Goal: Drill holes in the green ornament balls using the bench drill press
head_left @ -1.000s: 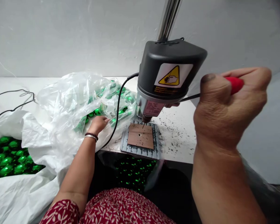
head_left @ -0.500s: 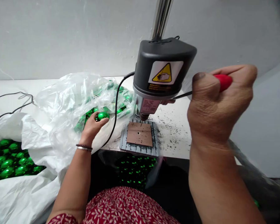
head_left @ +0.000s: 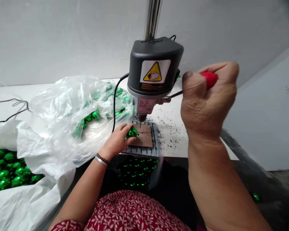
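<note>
1 left hand (head_left: 118, 138), grasping 1 green bauble (head_left: 133, 132) at left edge of brown board (head_left: 145, 140); 1 right hand (head_left: 207, 102), clenched round red lever knob (head_left: 210, 80) of drill press (head_left: 155, 53).

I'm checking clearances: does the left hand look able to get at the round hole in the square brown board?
Probably yes: the left hand holds a shiny green ball just beside the round hole in the square brown board, with nothing visible between them, though the thin metal drill bit hangs close.
</note>
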A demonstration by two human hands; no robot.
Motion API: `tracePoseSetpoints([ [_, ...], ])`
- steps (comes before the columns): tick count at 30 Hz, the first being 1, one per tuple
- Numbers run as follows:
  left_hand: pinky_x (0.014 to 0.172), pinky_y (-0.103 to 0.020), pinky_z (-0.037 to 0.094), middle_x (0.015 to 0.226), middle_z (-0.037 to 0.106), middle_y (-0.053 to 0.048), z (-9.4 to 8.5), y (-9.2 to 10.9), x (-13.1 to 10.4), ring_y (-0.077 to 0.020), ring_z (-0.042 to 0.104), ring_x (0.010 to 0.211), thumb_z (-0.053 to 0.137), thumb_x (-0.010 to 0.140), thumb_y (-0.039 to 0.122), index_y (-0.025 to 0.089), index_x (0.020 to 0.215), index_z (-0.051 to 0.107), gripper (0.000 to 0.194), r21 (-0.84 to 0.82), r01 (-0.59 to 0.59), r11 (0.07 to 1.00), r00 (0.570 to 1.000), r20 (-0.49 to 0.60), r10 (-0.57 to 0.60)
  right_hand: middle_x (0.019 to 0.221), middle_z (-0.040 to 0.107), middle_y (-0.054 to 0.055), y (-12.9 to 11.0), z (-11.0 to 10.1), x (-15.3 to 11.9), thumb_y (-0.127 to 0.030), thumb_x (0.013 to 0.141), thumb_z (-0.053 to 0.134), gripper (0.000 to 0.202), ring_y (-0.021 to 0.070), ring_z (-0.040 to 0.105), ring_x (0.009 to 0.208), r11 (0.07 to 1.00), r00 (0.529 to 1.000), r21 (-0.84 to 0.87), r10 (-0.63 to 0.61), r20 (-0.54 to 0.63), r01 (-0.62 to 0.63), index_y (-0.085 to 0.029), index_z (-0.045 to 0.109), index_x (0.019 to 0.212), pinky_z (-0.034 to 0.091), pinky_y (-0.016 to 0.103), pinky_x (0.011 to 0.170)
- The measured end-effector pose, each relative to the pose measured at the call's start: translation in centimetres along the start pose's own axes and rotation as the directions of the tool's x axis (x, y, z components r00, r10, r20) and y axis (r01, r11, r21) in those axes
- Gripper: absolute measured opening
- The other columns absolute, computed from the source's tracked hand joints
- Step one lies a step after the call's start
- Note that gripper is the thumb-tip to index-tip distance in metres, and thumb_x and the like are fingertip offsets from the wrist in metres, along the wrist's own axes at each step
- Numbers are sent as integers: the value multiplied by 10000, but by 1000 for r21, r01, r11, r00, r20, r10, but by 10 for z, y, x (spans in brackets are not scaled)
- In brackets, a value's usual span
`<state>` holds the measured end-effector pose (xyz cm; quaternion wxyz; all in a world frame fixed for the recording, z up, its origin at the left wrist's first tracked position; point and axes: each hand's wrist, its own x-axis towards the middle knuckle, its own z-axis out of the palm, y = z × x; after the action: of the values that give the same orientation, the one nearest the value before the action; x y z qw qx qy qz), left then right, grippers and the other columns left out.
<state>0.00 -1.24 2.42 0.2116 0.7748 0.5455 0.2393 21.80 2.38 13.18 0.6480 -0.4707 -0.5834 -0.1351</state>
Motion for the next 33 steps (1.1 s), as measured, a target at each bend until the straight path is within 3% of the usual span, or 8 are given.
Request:
tracePoseSetpoints([
  [4,1172,-443,496,1442,657,-173,5,-1,4,-312,642,1330,747,868,244,162,1426,596,583,126,91,988,992,78,-102,836,514,-67,0,0,-1,-486,1017,493,357,-13,471,731,1000,1000,19,-13,-11,14,-139,555,957,441,169,740],
  [9,1065,-423,542,1293,725,-152,-4,1,5,-328,691,1207,778,804,257,180,1311,662,526,287,75,955,985,129,-117,822,503,-63,-6,-2,0,-440,1009,517,311,-10,465,741,999,999,42,34,10,-34,-138,537,935,424,166,744],
  [14,1010,-425,547,1191,763,-132,-3,2,8,-332,713,1121,754,787,244,207,1322,660,544,327,54,944,981,159,-111,837,484,-60,-10,-3,2,-418,984,544,270,2,458,749,990,993,81,116,29,-118,-159,488,928,418,175,762],
  [19,1034,-416,532,1231,746,-132,-2,1,11,-310,697,1137,738,772,234,180,1296,658,532,160,88,983,990,98,-104,792,485,-49,-14,-7,6,-351,936,582,222,26,449,716,976,985,142,154,83,-165,-181,447,890,437,174,711],
  [23,935,-406,557,1093,750,-97,0,1,15,-266,705,992,741,795,389,156,1249,646,519,-136,287,948,956,-18,-293,791,492,-34,-16,-8,8,-352,910,566,213,34,446,700,972,983,153,164,84,-176,-184,441,875,443,186,693],
  [26,973,-407,541,1136,742,-111,11,-2,21,-262,696,1044,732,815,437,138,1296,625,577,-346,333,877,923,-68,-378,813,488,-38,-17,-9,8,-335,933,526,185,19,456,706,976,985,148,145,94,-158,-180,435,887,450,173,718],
  [30,1092,-413,489,1252,734,-116,30,-5,26,-275,665,1182,743,823,392,153,1333,641,572,-425,330,843,910,-94,-404,837,472,-50,-18,-9,7,-300,954,507,155,-6,452,716,978,982,134,146,116,-161,-181,431,888,442,145,746],
  [33,1054,-398,512,1179,763,-78,40,-4,28,-262,677,1131,715,859,394,185,1284,681,475,-421,329,846,913,-86,-398,833,478,-44,-18,-10,7,-286,942,526,161,13,464,721,974,983,153,152,104,-167,-193,409,881,458,151,737],
])
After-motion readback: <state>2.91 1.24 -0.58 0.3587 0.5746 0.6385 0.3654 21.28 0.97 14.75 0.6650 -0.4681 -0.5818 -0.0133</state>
